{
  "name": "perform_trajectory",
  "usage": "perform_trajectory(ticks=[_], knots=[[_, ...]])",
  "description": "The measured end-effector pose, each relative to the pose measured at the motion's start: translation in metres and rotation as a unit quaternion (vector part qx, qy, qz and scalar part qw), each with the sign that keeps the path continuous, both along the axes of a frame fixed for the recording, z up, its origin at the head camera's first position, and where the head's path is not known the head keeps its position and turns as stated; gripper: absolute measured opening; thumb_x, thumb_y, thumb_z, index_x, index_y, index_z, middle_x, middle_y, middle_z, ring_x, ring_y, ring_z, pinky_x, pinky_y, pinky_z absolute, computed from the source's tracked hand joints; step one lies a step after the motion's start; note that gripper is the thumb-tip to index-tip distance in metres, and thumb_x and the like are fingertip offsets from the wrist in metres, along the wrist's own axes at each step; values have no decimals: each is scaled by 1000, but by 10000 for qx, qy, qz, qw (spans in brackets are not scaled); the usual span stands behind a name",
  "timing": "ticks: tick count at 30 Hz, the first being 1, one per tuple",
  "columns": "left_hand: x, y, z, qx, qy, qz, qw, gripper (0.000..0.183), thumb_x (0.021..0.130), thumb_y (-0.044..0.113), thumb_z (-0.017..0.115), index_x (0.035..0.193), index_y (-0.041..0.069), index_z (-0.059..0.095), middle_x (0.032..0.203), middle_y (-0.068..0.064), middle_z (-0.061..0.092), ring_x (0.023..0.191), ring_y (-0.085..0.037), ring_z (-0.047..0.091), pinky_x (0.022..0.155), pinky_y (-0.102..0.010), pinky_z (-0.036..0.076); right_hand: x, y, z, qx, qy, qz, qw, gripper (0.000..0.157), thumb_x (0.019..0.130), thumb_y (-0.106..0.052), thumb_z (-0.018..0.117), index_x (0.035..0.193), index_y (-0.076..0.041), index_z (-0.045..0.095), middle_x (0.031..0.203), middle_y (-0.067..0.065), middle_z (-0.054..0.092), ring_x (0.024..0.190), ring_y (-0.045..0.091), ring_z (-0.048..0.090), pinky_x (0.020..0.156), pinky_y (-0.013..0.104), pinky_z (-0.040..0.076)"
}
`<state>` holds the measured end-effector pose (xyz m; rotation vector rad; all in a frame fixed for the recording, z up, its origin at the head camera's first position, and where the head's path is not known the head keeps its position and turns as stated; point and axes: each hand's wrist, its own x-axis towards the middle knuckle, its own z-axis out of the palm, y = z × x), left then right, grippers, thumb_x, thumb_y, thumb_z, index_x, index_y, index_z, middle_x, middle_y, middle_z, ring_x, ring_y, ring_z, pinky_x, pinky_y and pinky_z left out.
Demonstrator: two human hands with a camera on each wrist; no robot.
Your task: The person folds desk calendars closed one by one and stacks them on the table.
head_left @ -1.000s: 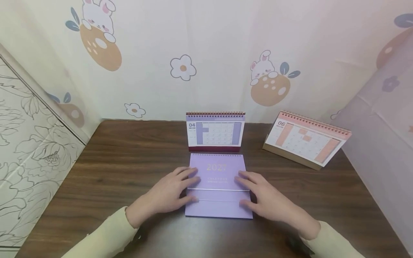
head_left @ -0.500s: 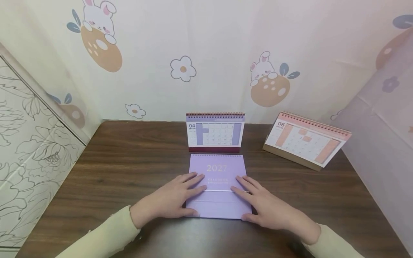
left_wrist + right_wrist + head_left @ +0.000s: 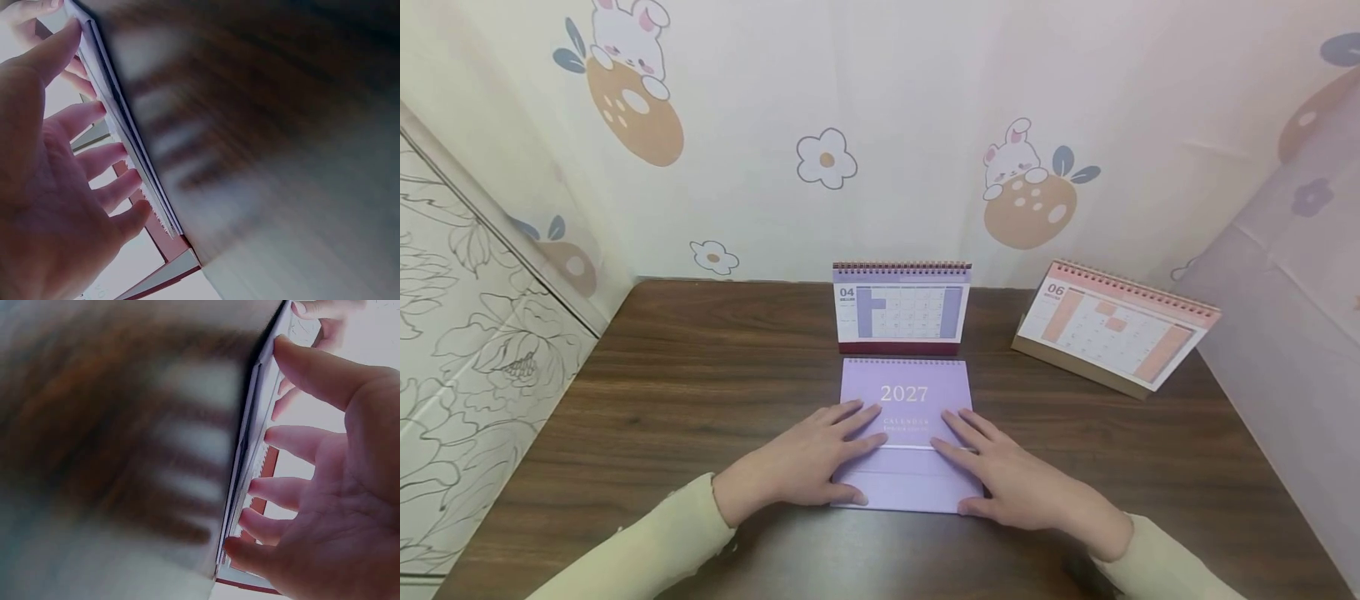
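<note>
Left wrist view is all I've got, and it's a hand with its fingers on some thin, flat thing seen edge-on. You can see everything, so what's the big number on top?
Observer: From the head view, it reads 2027, on the cover of a purple desk calendar.
Visitor: Oh, neat! And whatever is just behind that, does it have a number too?
Observer: Yes, the standing purple-and-white calendar is marked 04.
Visitor: Is there anything off to the right?
Observer: A pink-and-white calendar stands there at an angle, marked 06.
</note>
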<state>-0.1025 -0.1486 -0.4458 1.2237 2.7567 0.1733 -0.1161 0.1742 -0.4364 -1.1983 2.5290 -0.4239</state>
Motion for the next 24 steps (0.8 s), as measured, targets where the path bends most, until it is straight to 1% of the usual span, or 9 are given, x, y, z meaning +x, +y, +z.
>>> perform_trajectory(ticks=[4,11,15,19,21,24], knots=[[1,2,2,-118,-3,12,9999,79,89,67,58,153,23,42,163,-11,23,146,-38,24,112,-53,32,0,0,-1,56,-93,-17,9999,73,90,-38,73,152,-15,43,164,15,16,148,42,12,111,61,27],[1,4,7,-400,-17,145,9991,78,89,68,57,153,26,41,163,-9,23,147,-34,23,112,-52,31,0,0,-1,-2,-65,-20,10000,72,90,-36,74,152,-14,44,164,16,16,148,43,11,111,62,26],[1,5,10,-448,-36,219,9987,75,91,65,58,153,27,41,163,-8,25,147,-34,24,112,-54,30,-1,-2,0,-40,-99,-76,9999,70,91,-36,73,151,-15,45,164,15,18,148,43,13,110,61,27],[-2,4,11,-453,7,308,9985,70,92,61,59,151,25,46,161,-6,30,145,-32,29,112,-53,31,-4,-1,1,-137,159,-135,9997,62,91,-36,73,146,-15,52,161,13,28,146,40,23,109,58,32],[-4,2,12,-398,58,370,9985,66,93,58,61,148,23,50,159,-6,35,143,-31,34,112,-51,32,-6,0,1,-258,369,-191,9988,57,90,-35,74,141,-13,58,156,12,37,143,38,31,108,55,36],[-6,-1,13,-256,214,544,9980,59,93,55,63,140,20,60,152,-6,46,136,-29,44,109,-48,36,-9,1,1,-467,587,-414,9963,48,90,-31,75,132,-11,64,146,10,51,136,32,43,106,50,40]])
